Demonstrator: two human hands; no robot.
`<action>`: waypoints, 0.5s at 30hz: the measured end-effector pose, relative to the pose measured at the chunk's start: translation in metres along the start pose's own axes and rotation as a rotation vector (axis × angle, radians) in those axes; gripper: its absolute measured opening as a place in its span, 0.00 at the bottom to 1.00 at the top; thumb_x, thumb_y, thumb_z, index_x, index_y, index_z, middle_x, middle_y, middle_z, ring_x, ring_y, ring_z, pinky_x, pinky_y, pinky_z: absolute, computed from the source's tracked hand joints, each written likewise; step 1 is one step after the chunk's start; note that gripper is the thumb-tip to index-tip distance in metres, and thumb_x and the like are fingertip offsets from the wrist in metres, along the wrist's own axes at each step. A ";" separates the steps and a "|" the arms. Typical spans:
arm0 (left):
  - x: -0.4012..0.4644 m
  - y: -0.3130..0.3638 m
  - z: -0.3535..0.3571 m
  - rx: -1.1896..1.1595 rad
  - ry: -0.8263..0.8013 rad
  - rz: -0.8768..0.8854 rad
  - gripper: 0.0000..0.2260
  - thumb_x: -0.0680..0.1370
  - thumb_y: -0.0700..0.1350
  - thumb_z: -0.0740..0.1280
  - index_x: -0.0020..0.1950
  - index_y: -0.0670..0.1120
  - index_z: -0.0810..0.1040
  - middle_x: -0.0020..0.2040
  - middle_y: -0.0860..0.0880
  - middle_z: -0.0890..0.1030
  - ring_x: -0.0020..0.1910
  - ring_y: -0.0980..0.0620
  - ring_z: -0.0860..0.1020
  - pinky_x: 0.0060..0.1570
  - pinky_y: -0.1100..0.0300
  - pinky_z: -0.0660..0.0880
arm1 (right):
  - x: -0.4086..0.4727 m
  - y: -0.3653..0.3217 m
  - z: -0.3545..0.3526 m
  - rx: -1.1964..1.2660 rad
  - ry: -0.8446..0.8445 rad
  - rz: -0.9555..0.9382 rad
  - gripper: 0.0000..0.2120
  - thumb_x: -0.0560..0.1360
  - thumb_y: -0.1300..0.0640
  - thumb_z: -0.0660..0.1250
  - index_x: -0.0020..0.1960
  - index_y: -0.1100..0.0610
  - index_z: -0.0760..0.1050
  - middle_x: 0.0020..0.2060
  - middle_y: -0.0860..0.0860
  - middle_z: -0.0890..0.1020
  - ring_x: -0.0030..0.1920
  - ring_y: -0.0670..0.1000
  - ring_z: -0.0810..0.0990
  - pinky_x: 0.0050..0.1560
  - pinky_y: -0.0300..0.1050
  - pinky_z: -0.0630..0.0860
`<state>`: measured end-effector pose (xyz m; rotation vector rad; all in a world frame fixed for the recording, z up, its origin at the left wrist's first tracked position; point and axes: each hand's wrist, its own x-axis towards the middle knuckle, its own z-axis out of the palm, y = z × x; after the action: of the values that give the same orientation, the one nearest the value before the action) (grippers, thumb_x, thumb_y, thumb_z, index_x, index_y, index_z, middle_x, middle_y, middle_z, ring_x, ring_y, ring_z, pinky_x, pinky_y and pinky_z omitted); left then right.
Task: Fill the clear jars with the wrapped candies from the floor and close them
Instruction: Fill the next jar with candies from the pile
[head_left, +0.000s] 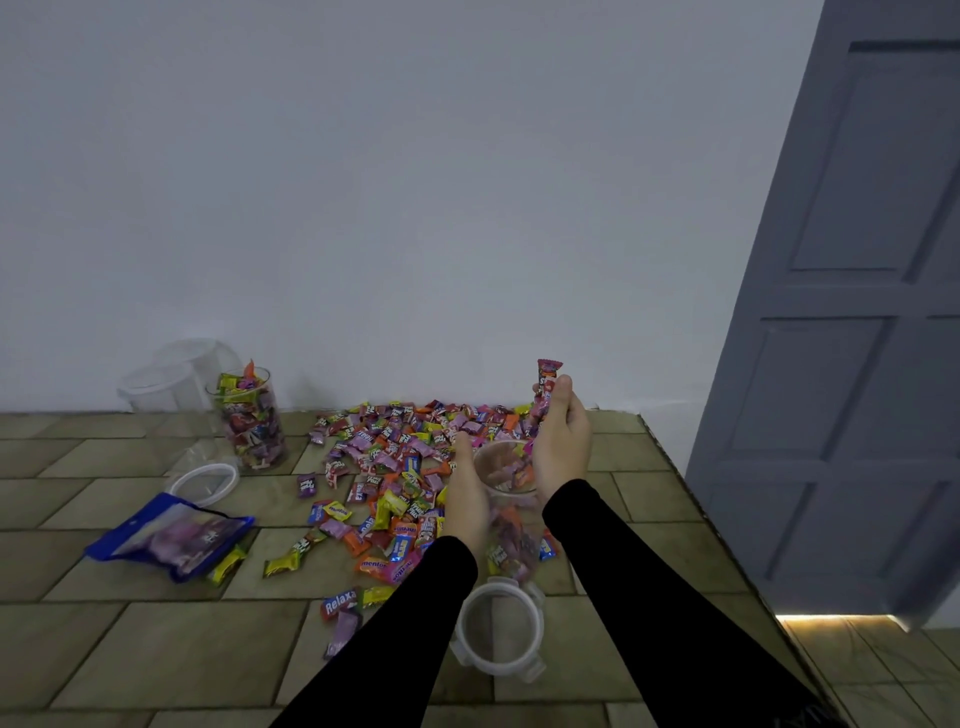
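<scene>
Left hand: we have our left hand (466, 493) wrapped around the side of the open jar (506, 499), steadying it just above the floor (104, 649).
Right hand: our right hand (563, 441) is cupped beside the jar's mouth and pinches a pink wrapped candy (546, 384) that stands upright above the fingers; we cannot tell whether more lie in the palm.
Where the candies are: most sit in a loose pile (405, 467) on the floor, between the wall (415, 182) and our arms, touching the jar's far side.
Risk, spill: the jar looks tilted toward us and held by one hand only, so we judge that a slip of that grip could tip out what it already holds.
Risk, miss: the candy is long and held by its lower end, so it could catch on the rim and fall outside.
Risk, lid: the white-rimmed lid (498, 631) lies right under our forearms, where a sleeve could knock it away.
Count, jars: we count four, one in our hands, one full jar (252, 421) standing at the left, and two empty jars (171, 379) behind it against the wall.
Count, lids: two in plain view, the second lid (205, 483) near the full jar.
Count, bags: one blue bag (171, 540) lying flat at the left.
Count, candies: too many to count, well over a hundred by our guess.
</scene>
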<state>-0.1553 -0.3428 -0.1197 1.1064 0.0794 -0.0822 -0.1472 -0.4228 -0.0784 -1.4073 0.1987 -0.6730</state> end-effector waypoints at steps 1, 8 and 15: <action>0.001 -0.001 0.001 -0.023 -0.006 -0.026 0.33 0.81 0.62 0.48 0.58 0.36 0.80 0.53 0.40 0.81 0.47 0.46 0.78 0.23 0.61 0.75 | 0.000 0.001 0.001 0.006 -0.004 0.002 0.23 0.81 0.41 0.53 0.37 0.55 0.71 0.32 0.52 0.72 0.33 0.48 0.69 0.39 0.42 0.68; 0.010 -0.011 -0.002 -0.024 0.015 0.005 0.33 0.80 0.64 0.49 0.51 0.40 0.82 0.40 0.43 0.80 0.32 0.51 0.76 0.21 0.65 0.70 | 0.004 0.013 0.008 0.013 -0.054 0.041 0.32 0.66 0.24 0.57 0.41 0.54 0.77 0.35 0.58 0.79 0.40 0.60 0.78 0.47 0.54 0.73; 0.018 -0.019 -0.007 -0.040 0.012 0.005 0.34 0.79 0.67 0.51 0.49 0.40 0.84 0.47 0.39 0.83 0.42 0.44 0.78 0.27 0.58 0.77 | 0.005 0.004 -0.001 0.050 -0.105 0.000 0.13 0.82 0.52 0.59 0.39 0.52 0.71 0.33 0.52 0.71 0.33 0.47 0.66 0.35 0.37 0.64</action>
<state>-0.1395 -0.3453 -0.1414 1.0673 0.0883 -0.0691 -0.1426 -0.4268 -0.0810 -1.3910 0.0987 -0.5987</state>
